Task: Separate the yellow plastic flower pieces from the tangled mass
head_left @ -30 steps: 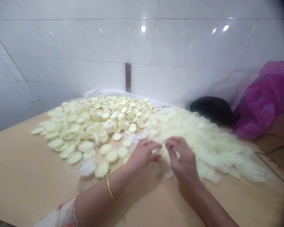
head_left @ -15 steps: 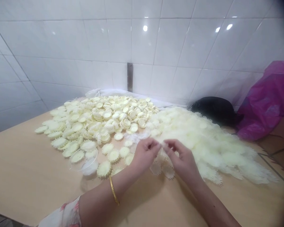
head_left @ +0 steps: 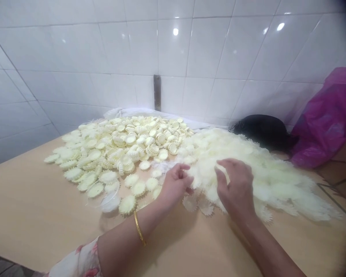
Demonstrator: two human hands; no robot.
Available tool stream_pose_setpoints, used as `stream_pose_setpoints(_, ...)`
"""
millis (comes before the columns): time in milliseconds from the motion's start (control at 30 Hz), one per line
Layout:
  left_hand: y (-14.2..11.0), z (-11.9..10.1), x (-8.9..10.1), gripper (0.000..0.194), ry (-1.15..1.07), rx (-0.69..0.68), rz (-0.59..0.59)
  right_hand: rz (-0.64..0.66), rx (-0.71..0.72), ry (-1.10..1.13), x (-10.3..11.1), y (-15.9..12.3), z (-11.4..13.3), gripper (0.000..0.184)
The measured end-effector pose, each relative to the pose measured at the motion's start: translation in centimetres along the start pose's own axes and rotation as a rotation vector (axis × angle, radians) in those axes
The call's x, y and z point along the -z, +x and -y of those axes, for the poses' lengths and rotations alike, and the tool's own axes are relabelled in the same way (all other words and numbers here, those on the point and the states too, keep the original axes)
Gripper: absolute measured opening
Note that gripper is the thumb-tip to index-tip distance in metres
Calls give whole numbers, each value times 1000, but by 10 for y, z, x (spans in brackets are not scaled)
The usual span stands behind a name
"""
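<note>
While the left hand (head_left: 175,186) was curled above the table (head_left: 60,231) in the head view, thumb and forefinger slightly parted, the right hand (head_left: 238,184) arched opposite with fingertips close together; whether either pinched something fine, I could not tell. Cream scalloped discs (head_left: 132,144) lay heaped beyond the left hand and a filmy pale pile (head_left: 265,173) behind and beside the right, presumably arranged so that both were within easy reach.
</note>
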State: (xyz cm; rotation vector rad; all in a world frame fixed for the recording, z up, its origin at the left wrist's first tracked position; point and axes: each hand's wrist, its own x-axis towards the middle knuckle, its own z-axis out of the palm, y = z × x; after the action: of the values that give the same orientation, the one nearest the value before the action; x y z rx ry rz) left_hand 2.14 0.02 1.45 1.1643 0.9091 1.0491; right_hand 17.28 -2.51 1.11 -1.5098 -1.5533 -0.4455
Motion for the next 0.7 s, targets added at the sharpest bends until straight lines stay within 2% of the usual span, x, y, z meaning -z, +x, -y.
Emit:
stream_pose_setpoints(133,-2,-2,-2,20,-46,11,-5,110,2,306,3,-5,17,13)
stream_pose_setpoints(300,-2,-4,-2,23,-54,-3,-22,234,-86,442,3,-9,27,19)
stream_pose_setpoints(400,-2,-1,0,28,-44,-16,-6,364,-180,554,4,-8,32,21)
stream_pose_setpoints(533,-1,1,1,35,-74,-24,16,566,-345,838,3,-8,37,23)
stream_pose_setpoints(600,1,0,2,34,-122,11,8,548,-386,882,2,-9,36,19)
stream_pose_setpoints(700,3,-3,3,32,-212,117,29,453,-378,762,-1,-11,32,12)
